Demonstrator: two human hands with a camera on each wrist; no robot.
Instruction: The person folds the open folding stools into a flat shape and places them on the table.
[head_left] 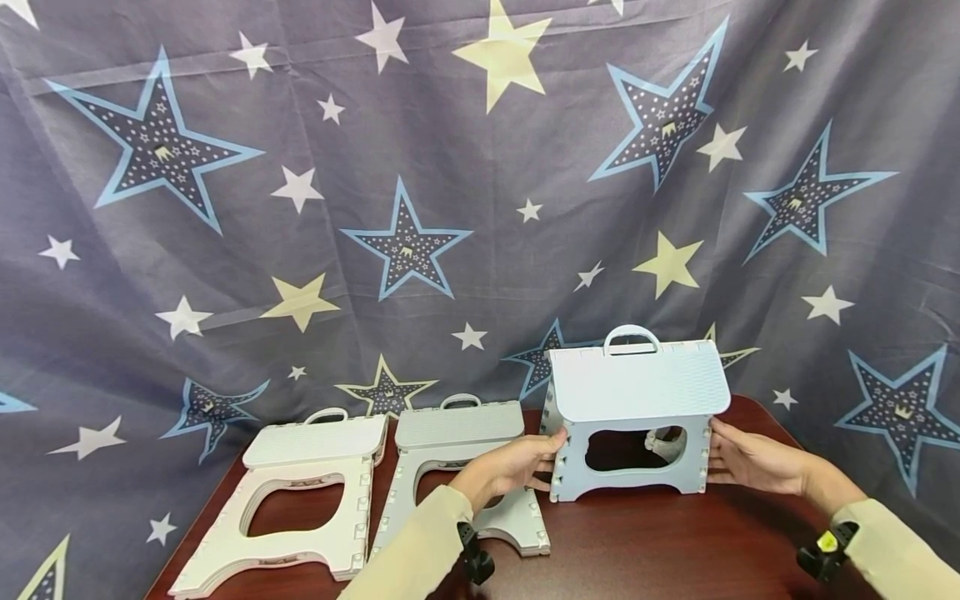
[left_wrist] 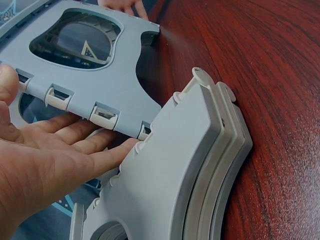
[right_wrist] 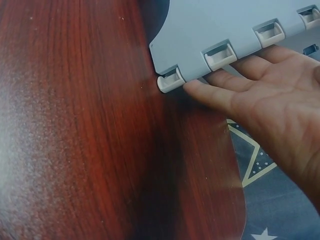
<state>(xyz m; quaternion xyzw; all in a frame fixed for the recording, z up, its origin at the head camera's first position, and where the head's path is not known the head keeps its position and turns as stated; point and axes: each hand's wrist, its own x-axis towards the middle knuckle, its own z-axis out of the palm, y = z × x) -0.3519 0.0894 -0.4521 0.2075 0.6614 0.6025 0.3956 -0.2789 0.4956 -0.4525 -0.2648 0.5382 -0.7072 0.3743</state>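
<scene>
A light blue folding step stool point(head_left: 637, 383), with a loop handle at its top and a large opening in its front panel, stands unfolded at the table's right rear. My left hand point(head_left: 513, 467) grips its left side edge, thumb on the front and fingers behind, as the left wrist view also shows. At the opposite edge my right hand point(head_left: 761, 458) holds the stool, its fingers stretched along the hinged side in the right wrist view. Just below my left hand lies a grey folding stool point(left_wrist: 170, 150), folded flat.
Left of the grey stool, a cream folding stool point(head_left: 307, 442) lies folded on the dark red wooden table point(head_left: 637, 550). Behind the table hangs a grey cloth point(head_left: 480, 150) printed with stars. A black wrist camera point(head_left: 474, 554) sits on the left sleeve.
</scene>
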